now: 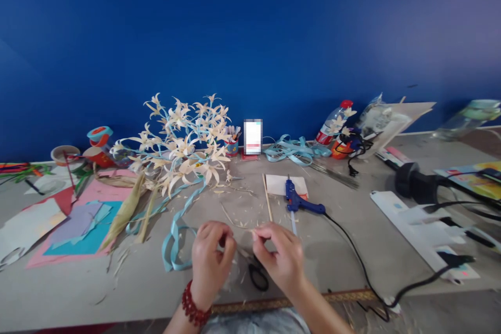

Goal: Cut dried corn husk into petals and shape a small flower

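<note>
Right hand point(284, 255): fingers pinched on a small pale sliver point(253, 231). Left hand point(211, 250): fingers curled, thumb near index; can't tell if they're shut or gripping anything. Sliver sits at the right fingertips, between the hands, looks just above the table point(136, 292). Material unclear.

My read: fine two-hand fingertip work on one light piece, tools down. From this pose, the next move calls for a soft, steady right pinch and the left fingertips lined up close. Thin piece, likely bends or slips if squeezed hard.

Between and below the hands: scissors point(258, 277) on the table, partly hidden. Could get knocked if the wrists drop. Pale scraps around.

Beyond the hands: stick point(268, 201), then glue gun point(299, 202) lying partly on a white card point(276, 185), cord running right. Can't tell if it's hot; keep the right forearm off its nozzle.

Left of the hands: looped blue ribbon point(170, 250), dry husk point(127, 209), paper sheets point(84, 224). Pale flowers point(182, 148) behind. Power strip point(415, 232) far right.
</note>
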`<state>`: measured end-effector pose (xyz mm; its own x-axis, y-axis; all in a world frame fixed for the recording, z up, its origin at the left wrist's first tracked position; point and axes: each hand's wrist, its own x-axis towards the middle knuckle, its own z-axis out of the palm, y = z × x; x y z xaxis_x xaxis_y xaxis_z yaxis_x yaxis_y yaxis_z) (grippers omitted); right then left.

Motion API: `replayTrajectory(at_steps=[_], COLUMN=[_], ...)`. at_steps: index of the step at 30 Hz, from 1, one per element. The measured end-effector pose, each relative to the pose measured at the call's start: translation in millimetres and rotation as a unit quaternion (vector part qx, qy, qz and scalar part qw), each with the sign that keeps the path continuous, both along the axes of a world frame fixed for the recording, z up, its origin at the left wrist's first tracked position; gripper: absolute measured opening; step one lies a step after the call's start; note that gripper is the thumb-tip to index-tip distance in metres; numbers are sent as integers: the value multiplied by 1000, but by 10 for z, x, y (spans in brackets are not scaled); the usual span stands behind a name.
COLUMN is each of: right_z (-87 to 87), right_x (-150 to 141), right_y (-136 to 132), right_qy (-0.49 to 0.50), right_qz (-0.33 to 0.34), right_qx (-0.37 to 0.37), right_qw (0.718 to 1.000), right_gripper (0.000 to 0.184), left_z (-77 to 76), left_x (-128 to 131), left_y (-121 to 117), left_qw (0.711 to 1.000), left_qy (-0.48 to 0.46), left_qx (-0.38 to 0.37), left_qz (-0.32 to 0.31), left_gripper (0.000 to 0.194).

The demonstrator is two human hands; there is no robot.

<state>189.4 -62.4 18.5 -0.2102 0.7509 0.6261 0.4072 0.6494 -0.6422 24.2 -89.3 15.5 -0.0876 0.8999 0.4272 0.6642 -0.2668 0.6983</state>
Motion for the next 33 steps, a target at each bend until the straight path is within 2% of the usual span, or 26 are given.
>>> replayTrajectory(at_steps=[2, 7, 13, 16, 19, 22, 25, 30, 33], right_z=[2, -7, 48, 40, -7, -38, -6, 94, 92], right_x=[18, -16, -37, -40, -15, 64, 142, 72, -22], right_y=[16, 22, 8, 20, 49, 87, 104, 51, 23], right_qy=[11, 6, -31, -50, -63, -67, -40, -34, -56], right_qz=[-9, 23, 51, 57, 45, 4, -23, 81, 77], right_qx=[-2, -25, -87, -93, -71, -45, -71, -152, -148], right_qw=[1000, 999, 994, 993, 994, 997, 996, 984, 984], right_gripper=[13, 12, 9, 10, 11, 11, 12, 13, 7], left_z=[-3, 125, 119, 123, 133, 122, 99, 101, 119], left_x=[-38, 50, 83, 80, 96, 96, 76, 83, 109], left_y=[-22, -57, -27, -30, -42, -54, -59, -60, -68], left_qw=[1000, 996, 994, 993, 993, 995, 996, 996, 996], left_qy=[-20, -21, 26, 46, 52, 47, 40, 29, 27], left_qx=[-5, 20, 48, 54, 57, 51, 51, 55, 51], left_qz=[2, -79, -97, -96, -84, -71, -63, -66, -65], left_gripper=[17, 11, 16, 16, 17, 18, 18, 18, 18])
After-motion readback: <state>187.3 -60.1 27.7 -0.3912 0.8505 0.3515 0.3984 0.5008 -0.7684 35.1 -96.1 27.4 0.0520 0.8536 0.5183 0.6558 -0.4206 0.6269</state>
